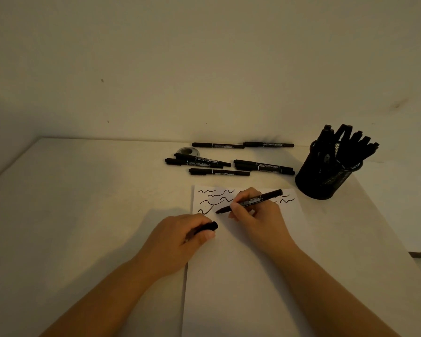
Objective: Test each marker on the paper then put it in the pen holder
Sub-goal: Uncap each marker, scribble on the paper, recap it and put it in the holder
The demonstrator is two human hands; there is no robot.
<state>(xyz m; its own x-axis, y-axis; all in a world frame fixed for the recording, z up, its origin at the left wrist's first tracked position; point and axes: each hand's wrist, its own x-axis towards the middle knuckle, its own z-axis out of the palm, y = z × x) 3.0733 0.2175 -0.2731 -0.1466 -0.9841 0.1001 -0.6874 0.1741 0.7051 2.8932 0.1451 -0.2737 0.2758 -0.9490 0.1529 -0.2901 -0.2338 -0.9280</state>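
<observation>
A white sheet of paper lies on the table with several black squiggles near its top edge. My right hand grips an uncapped black marker, its tip down on the paper beside the squiggles. My left hand holds the marker's black cap at the paper's left edge. Several capped black markers lie on the table behind the paper. A black mesh pen holder stands at the right with several markers in it.
A small roll of tape sits behind the loose markers. The white table meets the wall at the back. Its right edge runs down past the pen holder.
</observation>
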